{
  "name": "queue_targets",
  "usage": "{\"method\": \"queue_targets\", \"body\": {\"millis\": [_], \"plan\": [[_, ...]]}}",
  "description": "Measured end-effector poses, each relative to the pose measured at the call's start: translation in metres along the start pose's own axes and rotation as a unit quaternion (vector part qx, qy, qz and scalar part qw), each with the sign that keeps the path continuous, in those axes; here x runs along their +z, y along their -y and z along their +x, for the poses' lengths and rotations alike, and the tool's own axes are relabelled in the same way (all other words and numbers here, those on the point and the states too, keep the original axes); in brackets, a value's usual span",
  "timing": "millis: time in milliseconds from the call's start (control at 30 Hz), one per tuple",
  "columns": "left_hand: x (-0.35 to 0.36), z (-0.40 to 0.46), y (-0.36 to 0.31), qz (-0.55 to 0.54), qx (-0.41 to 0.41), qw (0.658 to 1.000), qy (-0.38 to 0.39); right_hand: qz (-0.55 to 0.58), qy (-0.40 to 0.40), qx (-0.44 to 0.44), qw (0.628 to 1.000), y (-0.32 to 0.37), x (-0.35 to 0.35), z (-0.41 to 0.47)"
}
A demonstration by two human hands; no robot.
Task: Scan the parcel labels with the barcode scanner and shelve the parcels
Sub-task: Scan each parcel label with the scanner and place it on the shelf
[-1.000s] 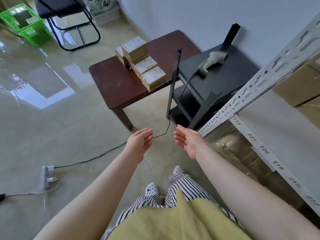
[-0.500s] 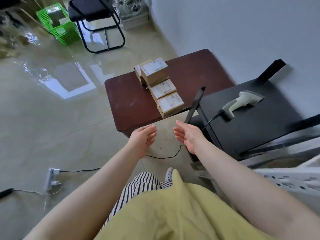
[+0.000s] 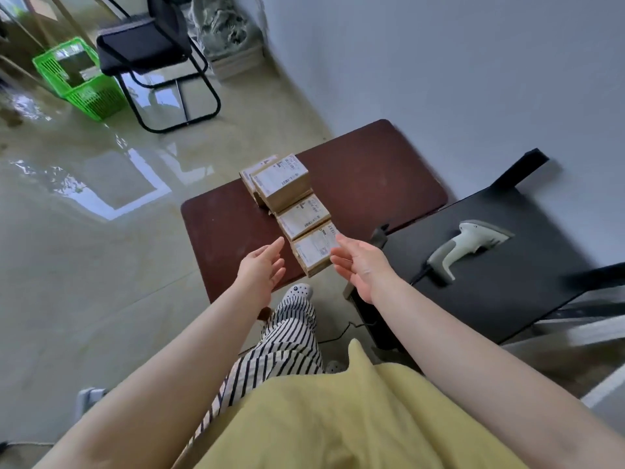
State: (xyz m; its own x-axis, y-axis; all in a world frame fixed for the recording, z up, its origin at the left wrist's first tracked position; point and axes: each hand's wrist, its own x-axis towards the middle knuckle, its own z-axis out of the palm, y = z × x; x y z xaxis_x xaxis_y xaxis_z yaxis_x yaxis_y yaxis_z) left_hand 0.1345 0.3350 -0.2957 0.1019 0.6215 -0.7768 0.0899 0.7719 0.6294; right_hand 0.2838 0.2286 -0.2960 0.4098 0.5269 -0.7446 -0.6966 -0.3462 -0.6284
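- Neither hand holds anything: the left hand point(image 3: 262, 267) and the right hand point(image 3: 358, 265) reach forward with fingers loosely straight, palms turned toward each other, one on either side of the nearest parcel point(image 3: 313, 250).
- Whether the right hand's fingertips touch that parcel's near corner cannot be told; the left hand is just beside it, apart.
- Pale glossy floor point(image 3: 84, 265) fills the left of the view, throwing back window light.
- Against the white wall stands a dark brown table point(image 3: 372, 177); a black stand point(image 3: 490, 265) sits just beside it on the right.
- Beyond the table, a black chair point(image 3: 148, 45) stands on the floor, with a green basket point(image 3: 81, 86) near it on the left.
- Cardboard parcels with white labels face up lie in a row on the table: the nearest parcel at the front edge, a middle parcel point(image 3: 304, 214) touching it, and a stacked parcel point(image 3: 280, 179) behind.
- On the black stand lies a pale grey barcode scanner point(image 3: 470, 247), on its side, well apart from both hands.
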Motion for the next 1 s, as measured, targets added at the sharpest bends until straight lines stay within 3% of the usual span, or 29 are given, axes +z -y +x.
{"method": "queue_targets", "body": {"millis": [200, 333, 567, 767, 900, 1000], "plan": [[0.035, 0.059, -0.056, 0.074, -0.006, 0.997, -0.006, -0.03, -0.009, -0.013, 0.999, 0.032, 0.022, 0.049], [0.038, 0.118, -0.103, 0.132, 0.005, 0.991, -0.018, -0.05, -0.025, 0.031, 0.998, 0.044, 0.06, 0.092], [0.044, 0.186, -0.153, 0.272, 0.08, 0.959, 0.018, -0.054, -0.047, 0.07, 0.995, 0.063, 0.112, 0.147], [0.058, 0.235, -0.157, 0.344, 0.088, 0.933, 0.065, -0.087, -0.071, 0.104, 0.988, 0.057, 0.136, 0.187], [0.057, 0.249, -0.147, 0.425, 0.134, 0.893, 0.06, -0.098, -0.076, 0.115, 0.986, 0.052, 0.148, 0.204], [0.055, 0.251, -0.14, 0.441, 0.152, 0.883, 0.061, -0.092, -0.067, 0.123, 0.986, 0.048, 0.158, 0.211]]}}
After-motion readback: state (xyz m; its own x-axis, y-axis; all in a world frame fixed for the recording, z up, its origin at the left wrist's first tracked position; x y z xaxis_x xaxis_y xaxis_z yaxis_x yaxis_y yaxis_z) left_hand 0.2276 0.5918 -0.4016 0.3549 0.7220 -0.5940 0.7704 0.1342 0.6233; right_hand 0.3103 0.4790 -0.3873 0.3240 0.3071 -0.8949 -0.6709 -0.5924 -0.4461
